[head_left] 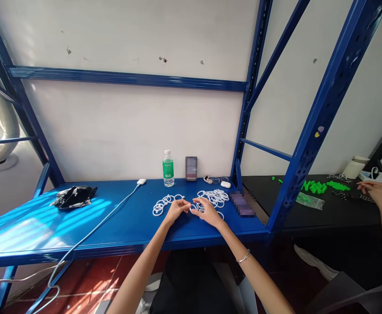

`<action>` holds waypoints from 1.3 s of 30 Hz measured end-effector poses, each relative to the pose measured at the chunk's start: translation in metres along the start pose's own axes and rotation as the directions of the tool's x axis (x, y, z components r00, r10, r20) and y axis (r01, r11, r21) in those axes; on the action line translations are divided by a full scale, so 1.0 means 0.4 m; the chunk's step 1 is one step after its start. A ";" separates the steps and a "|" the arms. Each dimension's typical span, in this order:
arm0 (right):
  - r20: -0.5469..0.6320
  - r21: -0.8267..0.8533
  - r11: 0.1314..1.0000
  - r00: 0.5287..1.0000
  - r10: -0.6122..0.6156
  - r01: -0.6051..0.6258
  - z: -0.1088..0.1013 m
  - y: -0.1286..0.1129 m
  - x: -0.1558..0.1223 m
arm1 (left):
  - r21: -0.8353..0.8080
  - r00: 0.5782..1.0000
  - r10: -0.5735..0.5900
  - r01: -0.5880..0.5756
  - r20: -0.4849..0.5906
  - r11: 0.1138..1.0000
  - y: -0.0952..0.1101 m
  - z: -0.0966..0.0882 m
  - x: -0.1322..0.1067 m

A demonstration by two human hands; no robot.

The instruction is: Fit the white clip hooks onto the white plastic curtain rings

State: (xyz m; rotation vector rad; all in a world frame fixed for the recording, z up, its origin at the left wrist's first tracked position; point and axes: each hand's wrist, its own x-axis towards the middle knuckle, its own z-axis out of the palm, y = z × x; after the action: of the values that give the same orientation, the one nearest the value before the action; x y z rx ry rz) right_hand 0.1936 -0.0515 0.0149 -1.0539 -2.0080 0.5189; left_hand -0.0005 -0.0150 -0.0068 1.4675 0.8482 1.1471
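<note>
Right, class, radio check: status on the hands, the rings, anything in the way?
Left hand, right hand: both at one white ring, exact grip unclear. More rings on the blue table, both sides. Bottle standing beyond, apart; nothing seen blocking the hands.

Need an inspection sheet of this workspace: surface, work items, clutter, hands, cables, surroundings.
Surface: blue tabletop, sunlit patches at left.
Work items: white rings, in a row at left and a heap at right.
Clutter: black plastic bag, bottle, upright dark-framed device, white case, pixelated item.
Hands: left hand and right hand meet at one ring; each grip unclear.
Cables: white cable from white adapter over front edge; pale cable low at left.
Surroundings: white wall, blue frame; at right, black table, green pieces, another person's hand.
</note>
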 end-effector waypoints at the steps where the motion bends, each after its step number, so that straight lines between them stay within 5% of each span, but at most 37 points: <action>1: 0.037 -0.004 1.000 0.999 0.016 -0.016 0.000 0.008 -0.004 | 0.001 1.000 -0.004 0.004 0.010 1.000 0.001 0.001 -0.001; 9: 0.012 -0.103 0.994 0.999 -0.039 0.040 0.056 0.015 -0.004 | 0.001 0.998 0.000 0.000 0.055 1.000 0.005 0.005 -0.006; 30: -0.184 -0.111 0.988 0.975 -0.125 0.105 0.058 0.015 -0.010 | -0.035 0.992 -0.024 0.028 0.120 0.999 0.015 0.012 -0.012; 39: -0.180 -0.106 0.983 0.970 -0.165 0.148 0.055 0.014 -0.014 | -0.034 0.988 -0.038 0.044 0.153 0.998 0.031 0.013 -0.021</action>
State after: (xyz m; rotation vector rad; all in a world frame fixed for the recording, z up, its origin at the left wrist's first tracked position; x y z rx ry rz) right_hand 0.1808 -0.0528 -0.0045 -0.9517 -1.9412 0.2360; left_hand 0.0014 -0.0269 0.0033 1.4800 0.7448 1.0015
